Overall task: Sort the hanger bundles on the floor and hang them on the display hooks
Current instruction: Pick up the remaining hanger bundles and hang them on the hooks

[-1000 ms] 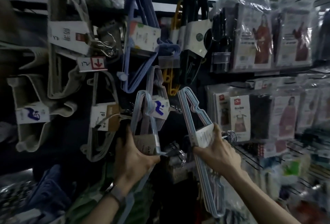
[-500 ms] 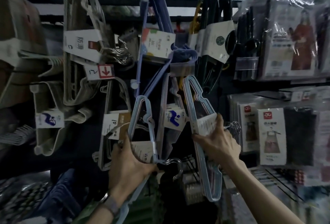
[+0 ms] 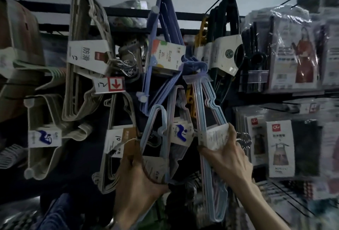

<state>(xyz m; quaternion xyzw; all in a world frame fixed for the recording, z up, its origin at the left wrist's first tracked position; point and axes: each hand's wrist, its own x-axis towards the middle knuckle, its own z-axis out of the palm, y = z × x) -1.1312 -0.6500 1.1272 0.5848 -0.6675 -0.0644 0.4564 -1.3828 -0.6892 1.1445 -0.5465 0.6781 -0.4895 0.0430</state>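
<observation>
While both stand long-axis upright | left hand (image 3: 139, 184) grips left bundle (image 3: 157, 170) | right hand (image 3: 229, 160) grips right bundle (image 3: 216, 136), hooks (image 3: 243, 139) pointing right

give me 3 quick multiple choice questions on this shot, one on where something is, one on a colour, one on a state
1. Where is the red arrow tag?
A. on the floor
B. left of the purple hanger bundle
C. on a packaged apron

2. What colour is most of the right bundle, held by the right hand?
A. black
B. yellow
C. pale blue

3. What is the left hand doing?
A. gripping the left bundle
B. hanging open and empty
C. pressing a shelf

Key: 1 B, the tag sits just off the purple hangers' left side; 2 C, its rods look pale blue; 3 A, thumb and fingers curl round the bundle.
</observation>
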